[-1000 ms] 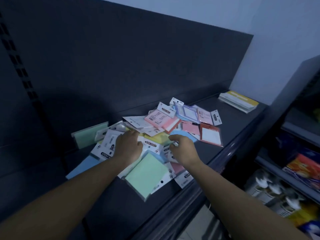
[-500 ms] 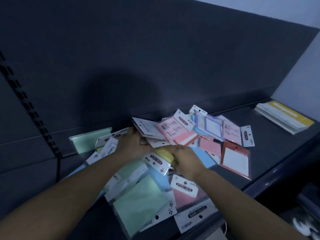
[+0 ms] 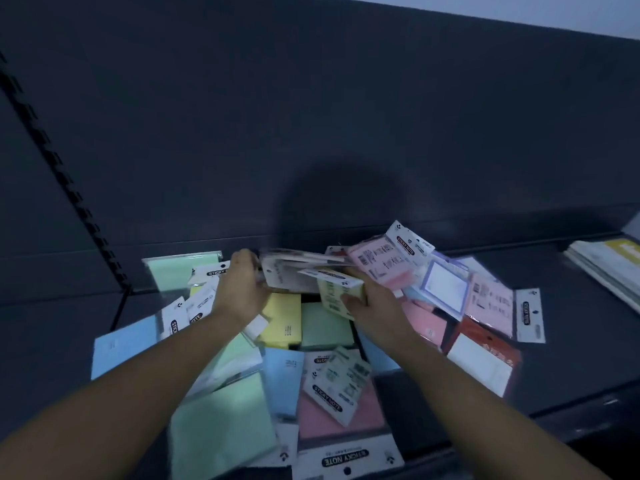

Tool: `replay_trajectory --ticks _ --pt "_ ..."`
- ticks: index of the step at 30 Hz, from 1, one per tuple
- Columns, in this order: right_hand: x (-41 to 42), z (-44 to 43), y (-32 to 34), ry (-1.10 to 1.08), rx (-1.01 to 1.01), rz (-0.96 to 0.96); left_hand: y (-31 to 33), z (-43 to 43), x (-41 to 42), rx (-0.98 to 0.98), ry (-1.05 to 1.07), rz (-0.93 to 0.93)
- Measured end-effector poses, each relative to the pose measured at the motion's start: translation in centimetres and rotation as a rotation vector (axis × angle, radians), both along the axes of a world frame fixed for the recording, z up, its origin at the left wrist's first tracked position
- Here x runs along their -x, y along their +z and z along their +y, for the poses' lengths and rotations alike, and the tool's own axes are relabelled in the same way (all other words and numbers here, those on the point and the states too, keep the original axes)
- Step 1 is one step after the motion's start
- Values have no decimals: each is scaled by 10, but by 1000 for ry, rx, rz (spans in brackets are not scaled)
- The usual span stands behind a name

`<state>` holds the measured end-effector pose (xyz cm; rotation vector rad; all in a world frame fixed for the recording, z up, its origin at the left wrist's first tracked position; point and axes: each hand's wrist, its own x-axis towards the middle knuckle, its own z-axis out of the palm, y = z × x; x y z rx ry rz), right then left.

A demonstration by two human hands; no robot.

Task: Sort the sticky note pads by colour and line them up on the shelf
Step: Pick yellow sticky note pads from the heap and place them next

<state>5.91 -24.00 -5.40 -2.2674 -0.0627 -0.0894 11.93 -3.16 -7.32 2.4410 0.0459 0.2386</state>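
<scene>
Dark back panel (image 3: 311, 116) fills the top half. A slotted upright (image 3: 69, 188) runs from 10 o'clock down to the shelf (image 3: 571, 358).

The sticky note pile (image 3: 325, 327) sits mid-shelf, unsorted, with packs overlapping at all angles.
- Green pad (image 3: 221, 431) at 7 o'clock lies flat. Its lower edge is lost at the frame bottom.
- Pink pad (image 3: 341, 414) at 6 o'clock has its long axis 12–6 and its header card towards 6. The print reads upside down and the header is partly cut by the frame.
- Blue pad (image 3: 124, 351) at 8 o'clock is flat, its right side under other packs.
- Red-framed pack (image 3: 481, 362) at 4 o'clock has its long axis roughly 10–4.
- Pink header pack (image 3: 491, 306) at 3 o'clock has its header card on its right side.
- Leaning green pack (image 3: 176, 271) at 9 o'clock is propped against the back panel.

A booklet stack (image 3: 609, 268) at 3 o'clock sits well apart from the pile and is cut by the right edge.

Left hand (image 3: 242, 289): fingers curled over the left end of a pale pack (image 3: 287, 275), which is lifted off the pile with its long axis 9–3. It's blurred and the colour is unclear.

Right hand (image 3: 374, 306): thumb on the face of a yellow pack (image 3: 337, 289), fingers hidden behind it. The pack is raised above the pile centre with its header card at the top.

Motion blur throughout, so small print is mostly unreadable.
</scene>
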Motion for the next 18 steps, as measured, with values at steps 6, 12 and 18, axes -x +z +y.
replay_trajectory --ticks 6,12,18 --pt "4 -3 -3 100 52 -41 5 4 12 -432 -116 229" --pt "10 5 -8 131 99 -147 14 4 36 -693 -269 472" --pt "16 14 -5 200 173 -394 24 5 58 -617 -186 316"
